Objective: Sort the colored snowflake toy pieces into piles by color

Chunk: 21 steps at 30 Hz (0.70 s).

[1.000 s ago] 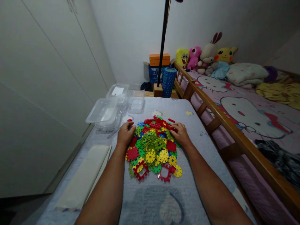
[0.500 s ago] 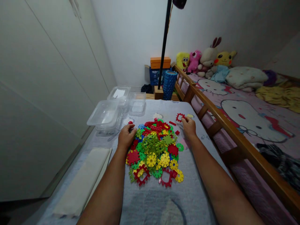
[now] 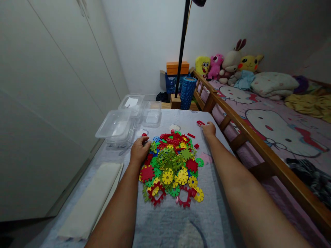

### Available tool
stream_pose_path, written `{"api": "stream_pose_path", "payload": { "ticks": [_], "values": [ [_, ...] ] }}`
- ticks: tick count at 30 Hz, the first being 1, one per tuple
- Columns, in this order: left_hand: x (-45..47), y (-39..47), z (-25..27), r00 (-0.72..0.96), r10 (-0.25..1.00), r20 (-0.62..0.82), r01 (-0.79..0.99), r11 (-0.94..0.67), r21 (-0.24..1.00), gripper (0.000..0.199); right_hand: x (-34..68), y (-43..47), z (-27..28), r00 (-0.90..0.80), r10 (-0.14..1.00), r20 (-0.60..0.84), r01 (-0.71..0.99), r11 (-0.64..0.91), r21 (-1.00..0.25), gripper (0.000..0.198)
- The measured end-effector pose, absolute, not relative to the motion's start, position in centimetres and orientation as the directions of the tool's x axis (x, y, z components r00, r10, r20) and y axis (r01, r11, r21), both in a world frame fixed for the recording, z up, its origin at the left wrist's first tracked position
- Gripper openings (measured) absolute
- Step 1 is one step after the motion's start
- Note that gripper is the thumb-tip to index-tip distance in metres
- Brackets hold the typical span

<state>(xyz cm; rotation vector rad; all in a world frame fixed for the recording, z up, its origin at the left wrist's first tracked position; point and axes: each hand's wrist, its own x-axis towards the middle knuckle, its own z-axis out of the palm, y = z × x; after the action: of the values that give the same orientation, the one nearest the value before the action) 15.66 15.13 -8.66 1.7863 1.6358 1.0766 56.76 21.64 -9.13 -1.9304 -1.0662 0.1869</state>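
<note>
A heap of plastic building pieces (image 3: 169, 162) in red, yellow, green and blue lies on the cloth-covered table (image 3: 168, 224). At the heap's far left edge rests my left hand (image 3: 140, 148), fingers loosely curved and apart, with no piece visible in it. My right hand (image 3: 209, 130) is beyond the heap on the far right, pinching a red square frame piece (image 3: 200, 123) by its near side. That frame is seen almost edge-on. A red strip (image 3: 191, 135) and a small red piece (image 3: 196, 146) lie between the heap and my right hand.
Clear plastic containers (image 3: 116, 129) stand at the back left, one lid or tray on top. A folded cream cloth (image 3: 90, 199) lies on the left. Along the right runs a bed's wooden rail (image 3: 240, 137). A black lamp pole (image 3: 182, 48) rises behind the table.
My right hand has moved slightly away from me and to the right with the red frame piece, which has tilted from face-on to nearly edge-on. My left hand stays put.
</note>
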Motion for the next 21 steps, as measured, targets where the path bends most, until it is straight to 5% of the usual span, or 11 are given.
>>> {"api": "stream_pose_path", "payload": {
  "ticks": [3, 11, 21],
  "values": [
    [15.7, 15.1, -8.6, -0.024, 0.973, 0.229, 0.596, -0.17, 0.784, 0.042, 56.5, 20.8, -9.5, 0.618, 0.741, 0.264, 0.642, -0.282, -0.713, 0.038],
    [15.6, 15.1, -8.9, -0.03, 0.972, 0.233, 0.588, -0.171, 0.79, 0.041, 55.6, 18.8, -10.8, 0.299, 0.886, 0.355, 0.896, -0.132, -0.423, 0.03],
    [15.5, 15.3, -9.1, -0.025, 0.97, 0.243, 0.582, -0.184, 0.792, 0.041, 54.2, 16.2, -10.0, 0.278, 0.917, 0.287, 0.783, -0.043, -0.621, 0.028]
  ]
}}
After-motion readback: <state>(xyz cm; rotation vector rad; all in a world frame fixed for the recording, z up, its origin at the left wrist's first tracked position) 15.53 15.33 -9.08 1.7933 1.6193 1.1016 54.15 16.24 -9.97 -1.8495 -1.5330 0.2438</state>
